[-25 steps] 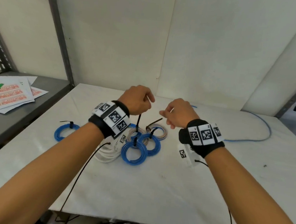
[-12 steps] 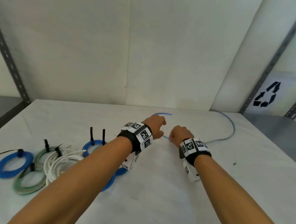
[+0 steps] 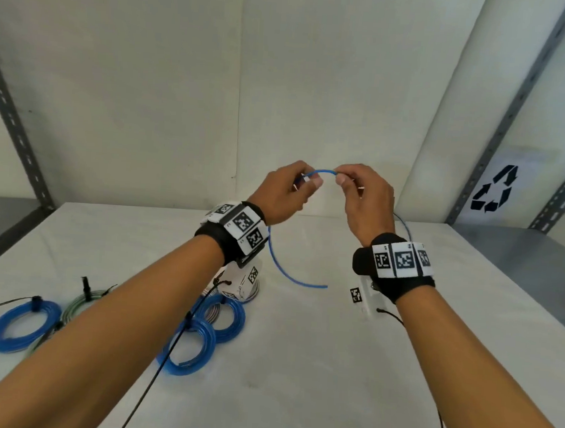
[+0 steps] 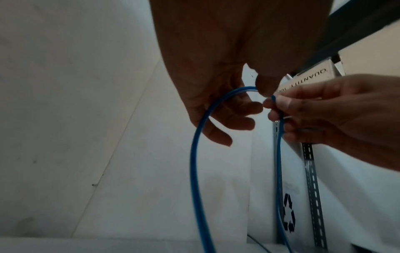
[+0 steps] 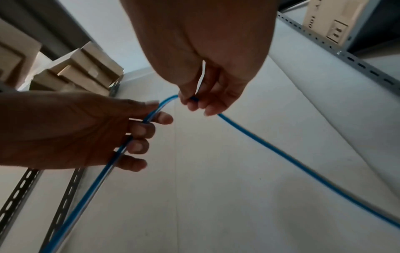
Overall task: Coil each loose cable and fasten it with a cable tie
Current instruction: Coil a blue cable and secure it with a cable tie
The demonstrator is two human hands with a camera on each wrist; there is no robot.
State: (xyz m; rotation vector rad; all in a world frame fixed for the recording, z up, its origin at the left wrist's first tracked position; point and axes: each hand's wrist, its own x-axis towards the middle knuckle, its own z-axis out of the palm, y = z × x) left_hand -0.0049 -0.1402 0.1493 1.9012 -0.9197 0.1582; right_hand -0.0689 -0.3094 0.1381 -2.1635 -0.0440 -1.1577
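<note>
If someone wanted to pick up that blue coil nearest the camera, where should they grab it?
Probably at the black tie binding the nearest blue coil, coming from above. The coil lies flat on the table; fingers pinching there catch every bundled loop together.

coiled cables [image 3: 24,324] left on table [image 3: 330,367]

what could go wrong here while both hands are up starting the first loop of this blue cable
1. The left hand and right hand only pinch the blue cable at the fingertips, so the springy first loop may slip out and unwind.
2. The long tail runs off to the right over the table; it might snag or twist while being drawn in.
3. The free end swings near the tied coils and could catch on one.
</note>
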